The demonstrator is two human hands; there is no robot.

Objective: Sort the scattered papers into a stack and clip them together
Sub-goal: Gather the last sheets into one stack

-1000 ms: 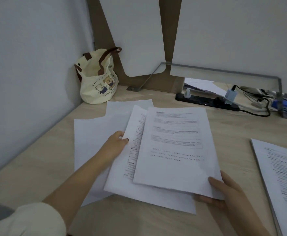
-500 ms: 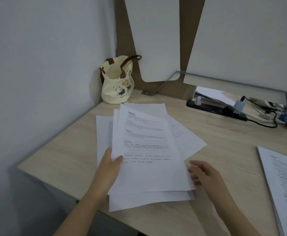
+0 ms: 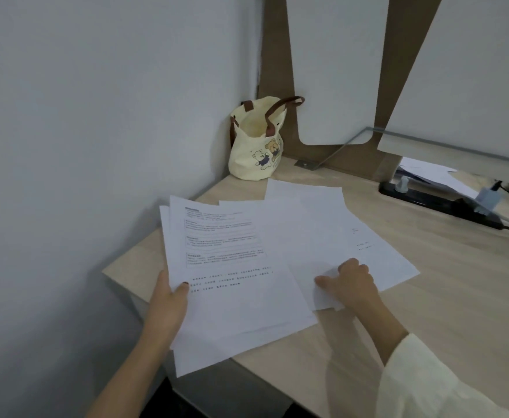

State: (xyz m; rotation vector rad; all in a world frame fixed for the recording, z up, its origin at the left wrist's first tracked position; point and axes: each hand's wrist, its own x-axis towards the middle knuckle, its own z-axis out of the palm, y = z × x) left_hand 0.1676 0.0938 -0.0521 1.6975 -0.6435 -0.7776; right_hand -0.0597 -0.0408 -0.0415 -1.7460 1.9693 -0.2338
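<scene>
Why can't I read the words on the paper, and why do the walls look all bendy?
In the head view, the print on the top sheet is too small and soft to read. The wide lens tilts the wall panels outward. Light is dim and even, with only a faint shadow beside the right hand. The left hand looks fairly sharp.

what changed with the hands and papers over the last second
The left hand shifted its grip on the printed sheets from their left edge to the near-left corner, and they now overhang the desk edge. The right hand let go of that pile and pressed down on a blank sheet to its right. The bag stayed put.
</scene>
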